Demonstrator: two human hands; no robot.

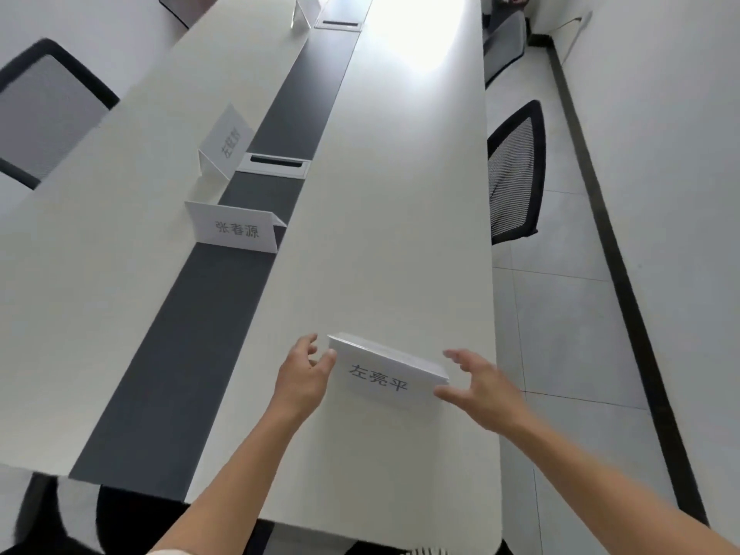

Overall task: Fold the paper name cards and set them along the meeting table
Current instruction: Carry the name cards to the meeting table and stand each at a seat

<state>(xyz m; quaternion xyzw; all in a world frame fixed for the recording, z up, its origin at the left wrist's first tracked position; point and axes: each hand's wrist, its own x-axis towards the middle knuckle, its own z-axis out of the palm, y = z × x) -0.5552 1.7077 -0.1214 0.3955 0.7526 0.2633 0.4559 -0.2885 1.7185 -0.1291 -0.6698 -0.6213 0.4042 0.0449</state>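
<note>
Nearest name card point(386, 374) is showing 左亮平 in dark print on the face turned toward the camera. 2nd card point(236, 230), further up, is reading 张春源 and is also facing this way. 3rd card point(226, 144) is carrying blurred print: 1st char is looking like 左, the rest can't be made out. 4th card point(306, 10) at the far end is too small to read.

Nearest name card is standing tent-folded on the white R half of the table point(400, 234), near the near end & close to the R edge. Its ridge/long axis is running across the table but skewed, w/ the L end lying further away and the R end nearer the camera. 2nd card is sitting across the dark centre strip point(168, 354), long axis also crosswise. 3rd card is standing just L of the strip beside a cable hatch point(274, 164), long axis running approx along the table.

L hand point(304, 374) is flanking the card's L end, fingers loosely curved & off the paper, thumb tip touching the card's edge. R hand point(480, 388) is flanking the R end, fingers spread wide & clear of the paper, thumb tip meeting the lower R corner. Neither is gripping; both are open.
</note>
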